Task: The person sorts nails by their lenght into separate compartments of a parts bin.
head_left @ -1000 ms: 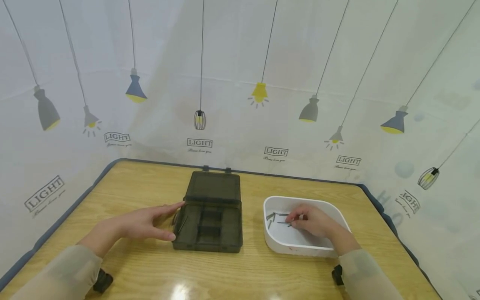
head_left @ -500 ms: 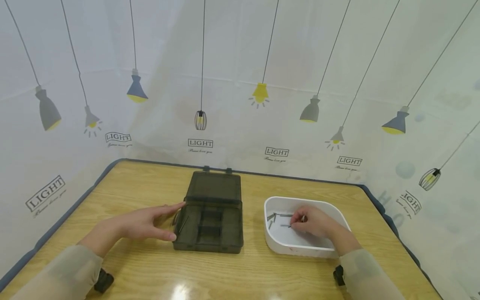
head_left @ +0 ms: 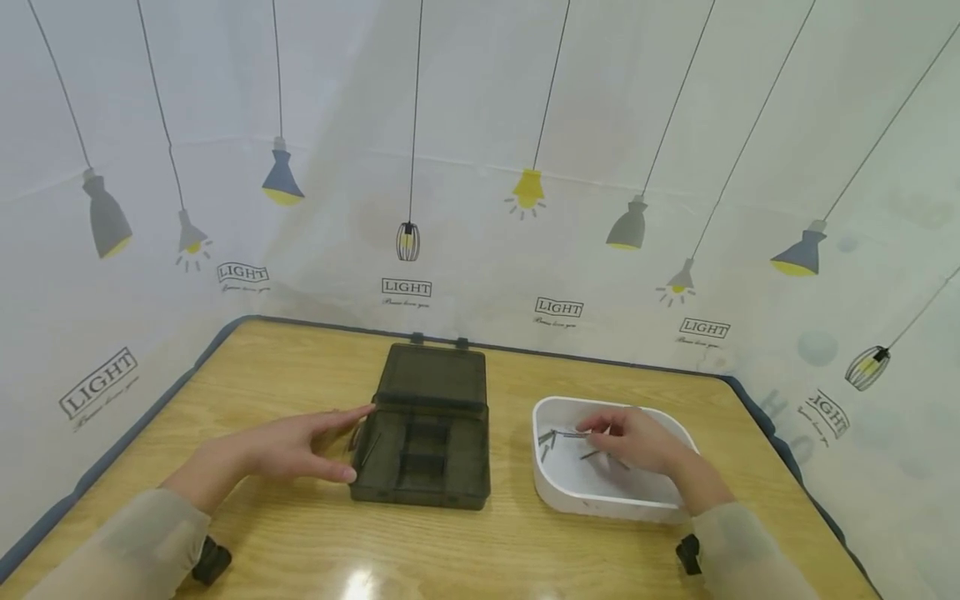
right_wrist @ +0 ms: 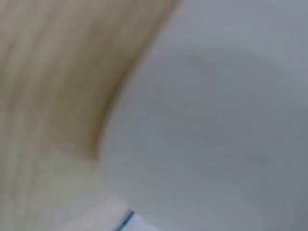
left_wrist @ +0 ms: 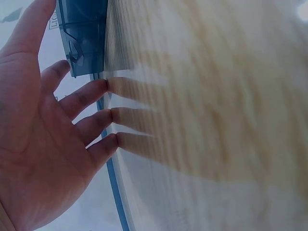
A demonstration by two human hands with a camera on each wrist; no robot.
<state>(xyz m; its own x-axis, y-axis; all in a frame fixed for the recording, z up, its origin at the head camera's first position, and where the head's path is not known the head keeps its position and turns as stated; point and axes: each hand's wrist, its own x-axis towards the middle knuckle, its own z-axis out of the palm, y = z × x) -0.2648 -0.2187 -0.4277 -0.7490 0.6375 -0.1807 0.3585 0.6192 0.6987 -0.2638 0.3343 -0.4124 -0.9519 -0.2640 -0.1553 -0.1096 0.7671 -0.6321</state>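
Observation:
In the head view my left hand [head_left: 288, 450] is spread at the left side of a dark see-through case [head_left: 420, 458], its thumb and index tip at the case's edge. The case's lid [head_left: 435, 373] is raised back, and a thin nail [head_left: 371, 448] lies in the left compartment. The left wrist view shows the left palm [left_wrist: 43, 139] beside the case [left_wrist: 84, 33]. My right hand [head_left: 641, 442] reaches into a white tray [head_left: 592, 504], fingers bent above several nails [head_left: 547, 439]; whether they pinch one cannot be told. The right wrist view shows only the tray's blurred wall [right_wrist: 202, 139].
The case and tray stand apart on a wooden table [head_left: 420, 550] with a dark blue border. A pale cloth [head_left: 480, 100] printed with lamps hangs behind and at the sides. Black straps [head_left: 212, 561] show below both wrists.
The right fingers have lifted slightly and shifted away from the nail near them, and another nail shows beneath the hand. The left hand stays at the case. The head view has shifted a little.

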